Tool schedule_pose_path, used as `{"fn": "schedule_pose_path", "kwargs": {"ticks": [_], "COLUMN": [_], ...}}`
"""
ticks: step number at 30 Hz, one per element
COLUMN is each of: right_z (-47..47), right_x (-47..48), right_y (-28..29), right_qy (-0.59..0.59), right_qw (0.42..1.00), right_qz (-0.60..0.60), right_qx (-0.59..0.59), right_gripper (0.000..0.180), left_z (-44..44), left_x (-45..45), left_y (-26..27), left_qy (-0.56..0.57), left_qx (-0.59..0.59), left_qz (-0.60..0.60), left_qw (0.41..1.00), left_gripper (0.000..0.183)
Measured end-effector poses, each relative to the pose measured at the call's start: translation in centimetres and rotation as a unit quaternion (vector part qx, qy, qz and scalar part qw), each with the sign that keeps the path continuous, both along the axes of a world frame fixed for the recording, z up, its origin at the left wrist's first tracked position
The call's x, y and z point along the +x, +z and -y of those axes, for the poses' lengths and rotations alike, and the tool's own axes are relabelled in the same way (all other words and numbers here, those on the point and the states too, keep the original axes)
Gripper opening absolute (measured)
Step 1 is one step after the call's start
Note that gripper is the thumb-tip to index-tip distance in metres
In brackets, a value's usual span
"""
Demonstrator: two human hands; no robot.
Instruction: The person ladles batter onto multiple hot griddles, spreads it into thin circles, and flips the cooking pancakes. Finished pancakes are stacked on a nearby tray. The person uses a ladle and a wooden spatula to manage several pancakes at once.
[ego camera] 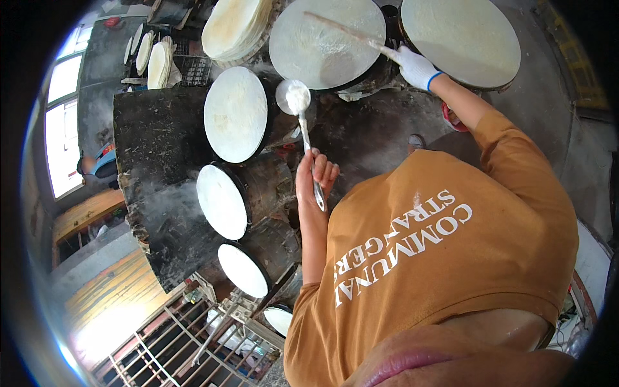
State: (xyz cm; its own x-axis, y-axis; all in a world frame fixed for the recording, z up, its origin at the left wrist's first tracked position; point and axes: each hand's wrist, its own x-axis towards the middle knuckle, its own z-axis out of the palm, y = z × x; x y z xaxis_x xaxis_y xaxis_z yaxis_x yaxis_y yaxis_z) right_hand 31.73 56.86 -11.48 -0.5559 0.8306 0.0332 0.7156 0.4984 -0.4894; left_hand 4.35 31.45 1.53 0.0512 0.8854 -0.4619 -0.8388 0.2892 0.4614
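My bare left hand [316, 169] grips the handle of a metal ladle [309, 133]. White batter [297, 99] coats the ladle's bowl, which is beside the near-left rim of a large round griddle. My right hand [420, 70], in a white glove with a blue cuff, holds a thin wooden spreading stick [333, 26] at its near end. The stick reaches across a pale round sheet of batter [309, 63] that covers this griddle. Some whiter, wet-looking batter shows under the stick. Another round sheet [459, 38] lies on the griddle to the right.
A thick stack of thin flatbreads [237, 26] stands beyond on the left. More round griddles bearing pale sheets [235, 114] curve down my left side, along a dark worktop [159, 135] with steam over it. Further stacks [159, 63] and another person [104, 162] are at far left. A metal rack [188, 338] is lower left.
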Motion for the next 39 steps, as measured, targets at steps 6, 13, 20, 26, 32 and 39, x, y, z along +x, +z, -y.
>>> {"fn": "schedule_pose_path", "kwargs": {"ticks": [6, 13, 20, 26, 32, 39], "right_z": [7.6, 6.1, 11.0, 9.3, 10.0, 7.3], "right_x": [2.0, 2.4, 3.8, 2.3, 6.0, 2.2], "right_y": [0.2, -1.6, 1.7, 4.5, 5.3, 3.6], "right_qy": [0.092, -0.076, -0.136, -0.082, -0.092, -0.182], "right_qw": [0.994, 0.993, 0.978, 0.996, 0.981, 0.94], "right_qz": [-0.033, -0.094, -0.161, -0.027, -0.171, -0.287], "right_qx": [-0.041, 0.004, 0.014, -0.035, 0.028, 0.047], "right_gripper": [0.078, 0.07, 0.052, 0.043, 0.039, 0.042], "left_z": [2.7, -3.8, -18.9, -24.4, -21.7, -13.6], "left_x": [0.3, -1.2, 0.6, 2.5, 0.9, 1.1], "left_y": [-1.6, -1.4, -2.0, -7.1, -4.3, 2.1], "left_qy": [-0.009, -0.119, -0.148, -0.164, -0.129, -0.09], "left_qx": [-0.092, -0.107, -0.05, -0.098, 0.007, 0.173], "left_qz": [-0.013, -0.175, -0.473, -0.627, 0.018, 0.016], "left_qw": [0.996, 0.972, 0.867, 0.756, 0.991, 0.981], "left_gripper": [0.026, 0.046, 0.035, 0.025, 0.029, 0.025]}}
